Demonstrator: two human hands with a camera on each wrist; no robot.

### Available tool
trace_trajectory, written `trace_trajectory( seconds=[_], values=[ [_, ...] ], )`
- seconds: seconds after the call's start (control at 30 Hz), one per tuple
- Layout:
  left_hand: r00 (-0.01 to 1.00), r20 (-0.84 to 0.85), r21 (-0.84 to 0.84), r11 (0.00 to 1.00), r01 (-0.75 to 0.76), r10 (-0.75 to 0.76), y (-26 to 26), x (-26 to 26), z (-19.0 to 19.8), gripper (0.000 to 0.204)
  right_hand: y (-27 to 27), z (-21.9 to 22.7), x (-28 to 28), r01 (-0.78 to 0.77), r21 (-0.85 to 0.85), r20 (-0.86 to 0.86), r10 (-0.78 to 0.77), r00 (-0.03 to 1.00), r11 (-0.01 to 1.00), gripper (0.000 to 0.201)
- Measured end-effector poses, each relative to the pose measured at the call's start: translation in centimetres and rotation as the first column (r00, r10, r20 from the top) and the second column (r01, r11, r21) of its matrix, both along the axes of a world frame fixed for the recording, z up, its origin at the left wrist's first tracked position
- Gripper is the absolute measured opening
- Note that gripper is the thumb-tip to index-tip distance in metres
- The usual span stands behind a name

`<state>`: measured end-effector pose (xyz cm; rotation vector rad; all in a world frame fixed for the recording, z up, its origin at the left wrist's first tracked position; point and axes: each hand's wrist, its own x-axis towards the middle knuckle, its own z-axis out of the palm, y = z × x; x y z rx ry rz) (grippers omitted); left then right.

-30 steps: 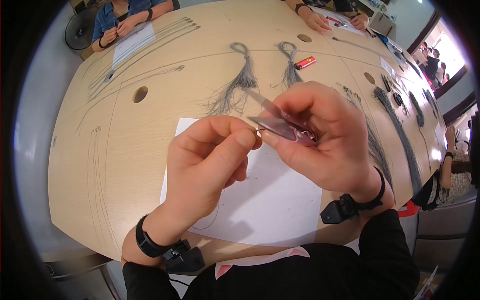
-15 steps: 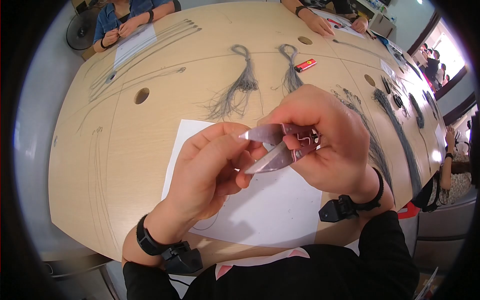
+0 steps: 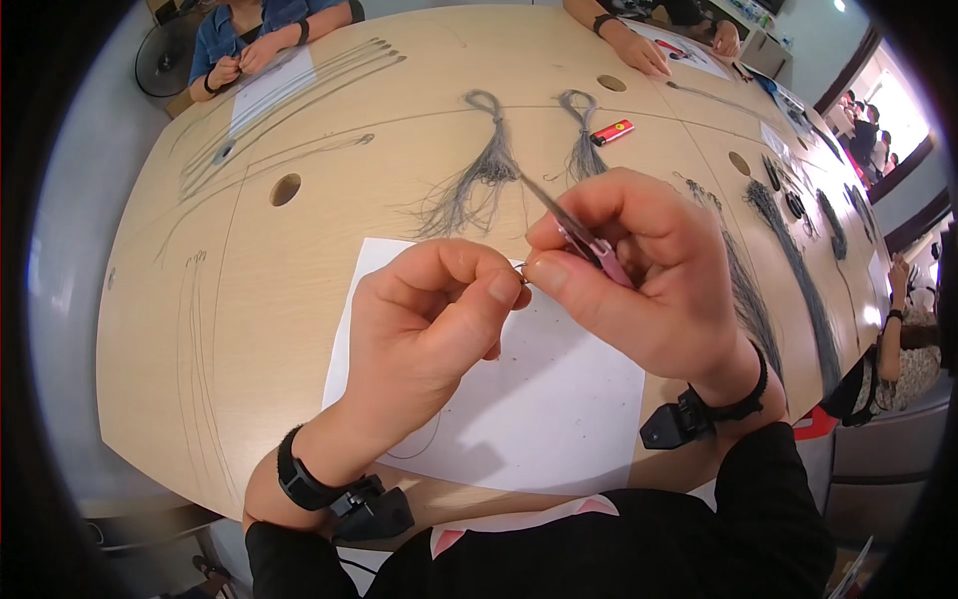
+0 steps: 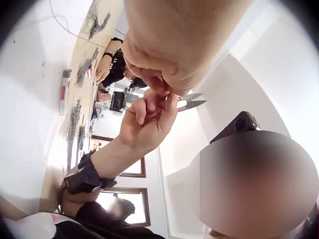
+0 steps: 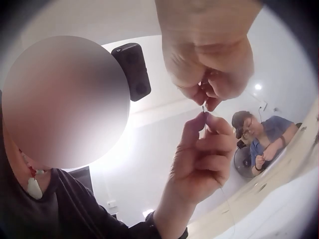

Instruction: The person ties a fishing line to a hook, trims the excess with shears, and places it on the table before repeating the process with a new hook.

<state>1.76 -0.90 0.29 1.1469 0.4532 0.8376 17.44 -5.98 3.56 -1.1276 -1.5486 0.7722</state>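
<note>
My left hand (image 3: pixel 429 319) pinches a thin strand (image 3: pixel 522 271) between thumb and forefinger, above the white paper. A fine length of the strand (image 5: pixel 230 209) trails down below the left hand in the right wrist view. My right hand (image 3: pixel 649 280) holds pink-handled thread snips (image 3: pixel 605 258) against its palm, with the blades pointing up and away. Its thumb and forefinger meet the strand's short end, right at the left fingertips. In the left wrist view, the snips' two blades (image 4: pixel 192 105) stand apart beyond the fingers.
White paper (image 3: pixel 559 419) with small dark specks lies beneath the hands. Two looped grey strand bundles (image 3: pixel 491 155) and a red lighter (image 3: pixel 613 132) lie beyond. Long bundles (image 3: pixel 798 270) lie on the right, loose strands (image 3: pixel 195 349) on the left. Two people sit across the table.
The snips swung down across the left fingertips, then back up into the right palm. The right thumb and forefinger have come back to the strand at the left fingertips.
</note>
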Motion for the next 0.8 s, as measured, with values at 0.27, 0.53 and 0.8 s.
trace_trajectory(
  seconds=[0.27, 0.53, 0.8],
  values=[
    [0.996, -0.031, 0.203, 0.976, -0.077, 0.084, 0.0, 0.2, -0.3, 0.005, 0.2, -0.6, -0.4, 0.053, 0.078, 0.023, -0.055, 0.998, 0.996, 0.018],
    [0.935, 0.251, 0.378, 0.864, -0.334, 0.252, 1.2, -2.6, 3.2, 0.015, 1.8, -1.8, -0.3, 0.131, 0.096, 0.007, -0.132, 0.991, 0.987, 0.021],
    [0.933, 0.304, 0.598, 0.724, -0.344, 0.192, -4.3, -19.6, 18.7, 0.014, 2.5, -3.1, -0.1, 0.118, 0.018, 0.224, -0.119, 0.967, 0.993, 0.021]
  ],
)
